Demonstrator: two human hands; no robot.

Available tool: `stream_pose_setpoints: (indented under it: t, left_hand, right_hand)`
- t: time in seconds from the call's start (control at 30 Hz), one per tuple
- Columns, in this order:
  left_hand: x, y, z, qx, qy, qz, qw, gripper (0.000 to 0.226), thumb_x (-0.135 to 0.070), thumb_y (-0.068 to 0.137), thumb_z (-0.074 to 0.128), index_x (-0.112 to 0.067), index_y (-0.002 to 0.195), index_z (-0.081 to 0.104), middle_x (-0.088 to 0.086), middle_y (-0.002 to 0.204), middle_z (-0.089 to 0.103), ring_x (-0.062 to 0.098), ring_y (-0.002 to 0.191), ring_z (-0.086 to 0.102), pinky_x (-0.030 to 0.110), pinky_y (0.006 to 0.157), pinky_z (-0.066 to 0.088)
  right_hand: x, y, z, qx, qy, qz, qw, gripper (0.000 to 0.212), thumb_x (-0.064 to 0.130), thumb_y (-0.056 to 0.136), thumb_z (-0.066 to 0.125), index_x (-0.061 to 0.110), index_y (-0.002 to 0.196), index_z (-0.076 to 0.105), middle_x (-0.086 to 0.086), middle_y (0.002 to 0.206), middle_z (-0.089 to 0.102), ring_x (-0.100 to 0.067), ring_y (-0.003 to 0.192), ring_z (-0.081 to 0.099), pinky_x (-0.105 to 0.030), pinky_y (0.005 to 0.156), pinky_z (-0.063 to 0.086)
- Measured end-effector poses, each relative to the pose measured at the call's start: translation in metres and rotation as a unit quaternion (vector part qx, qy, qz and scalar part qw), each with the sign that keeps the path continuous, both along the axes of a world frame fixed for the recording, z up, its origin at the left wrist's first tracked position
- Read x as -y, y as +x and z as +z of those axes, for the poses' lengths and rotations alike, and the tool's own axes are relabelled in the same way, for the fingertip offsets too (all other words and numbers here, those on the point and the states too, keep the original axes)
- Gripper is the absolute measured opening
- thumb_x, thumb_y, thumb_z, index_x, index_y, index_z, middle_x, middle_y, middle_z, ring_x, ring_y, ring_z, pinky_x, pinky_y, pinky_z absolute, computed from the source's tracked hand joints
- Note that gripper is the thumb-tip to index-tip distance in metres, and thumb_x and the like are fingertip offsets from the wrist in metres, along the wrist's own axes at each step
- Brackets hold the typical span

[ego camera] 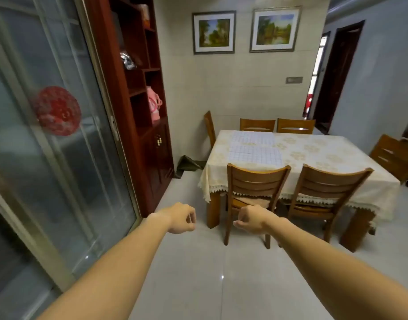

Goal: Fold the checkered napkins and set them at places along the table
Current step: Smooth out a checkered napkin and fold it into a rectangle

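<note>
Your left hand [182, 218] and right hand [251, 220] hang loosely curled, holding nothing. The napkins [256, 155] lie flat on the table [336, 158], well ahead beyond the chair [256, 181], nearer your right.

Home dining room: clothed table [336, 155], wooden chairs [256, 181], framed paintings [214, 32], display cabinet [140, 88], tiled floor [198, 273].
</note>
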State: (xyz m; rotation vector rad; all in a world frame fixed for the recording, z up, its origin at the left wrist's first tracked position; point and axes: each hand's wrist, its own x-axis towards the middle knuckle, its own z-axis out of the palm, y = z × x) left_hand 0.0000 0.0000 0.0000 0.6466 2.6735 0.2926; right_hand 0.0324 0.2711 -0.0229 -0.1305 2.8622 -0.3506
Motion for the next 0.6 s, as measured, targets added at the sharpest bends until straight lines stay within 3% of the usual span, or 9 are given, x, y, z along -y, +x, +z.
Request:
stream_pose_setpoints:
  t: [0.1, 0.23, 0.4, 0.5, 0.6]
  left_hand:
    - [0.016, -0.048, 0.003, 0.000, 0.010, 0.000, 1.000, 0.028, -0.039, 0.099, 0.061, -0.022, 0.121, 0.063, -0.003, 0.115, 0.066, 0.015, 0.104, 0.063, 0.033, 0.092, 0.054]
    - [0.038, -0.118, 0.014, -0.011, 0.020, -0.003, 1.000, 0.030, -0.039, 0.100, 0.060, -0.019, 0.122, 0.065, -0.001, 0.118, 0.067, 0.017, 0.105, 0.064, 0.033, 0.091, 0.053]
    - [0.064, -0.192, 0.009, -0.013, 0.028, 0.000, 1.000, 0.029, -0.040, 0.099, 0.061, -0.020, 0.119, 0.066, -0.001, 0.114, 0.067, 0.015, 0.099, 0.063, 0.026, 0.077, 0.050]
    - [0.070, -0.227, 0.002, -0.002, 0.033, -0.006, 0.999, 0.027, -0.039, 0.098, 0.063, -0.021, 0.118, 0.066, -0.002, 0.111, 0.068, 0.014, 0.099, 0.065, 0.031, 0.087, 0.055]
    - [0.073, -0.267, -0.003, 0.001, 0.051, 0.000, 0.999, 0.026, -0.042, 0.097, 0.064, -0.023, 0.116, 0.066, -0.005, 0.108, 0.067, 0.012, 0.099, 0.064, 0.034, 0.091, 0.056]
  right_hand:
    - [0.012, -0.048, 0.009, -0.005, 0.031, 0.004, 1.000, 0.035, 0.054, 0.096, 0.054, 0.023, 0.093, 0.069, 0.000, 0.092, 0.067, -0.019, 0.084, 0.063, -0.037, 0.074, 0.054]
    - [0.034, -0.116, 0.042, -0.037, 0.022, -0.007, 0.999, 0.036, 0.049, 0.097, 0.053, 0.017, 0.098, 0.070, -0.004, 0.098, 0.070, -0.026, 0.091, 0.065, -0.040, 0.080, 0.055]
    - [0.067, -0.174, 0.035, -0.004, 0.035, 0.012, 0.999, 0.028, 0.045, 0.097, 0.052, 0.021, 0.096, 0.068, -0.002, 0.099, 0.069, -0.025, 0.090, 0.063, -0.038, 0.077, 0.053]
    - [0.074, -0.207, 0.028, 0.003, 0.034, 0.007, 0.999, 0.025, 0.041, 0.098, 0.053, 0.021, 0.098, 0.069, -0.003, 0.100, 0.068, -0.025, 0.089, 0.062, -0.035, 0.072, 0.049]
    - [0.074, -0.247, 0.025, -0.002, 0.027, -0.007, 1.000, 0.030, 0.040, 0.098, 0.054, 0.015, 0.105, 0.068, -0.007, 0.103, 0.069, -0.028, 0.093, 0.063, -0.038, 0.078, 0.052]
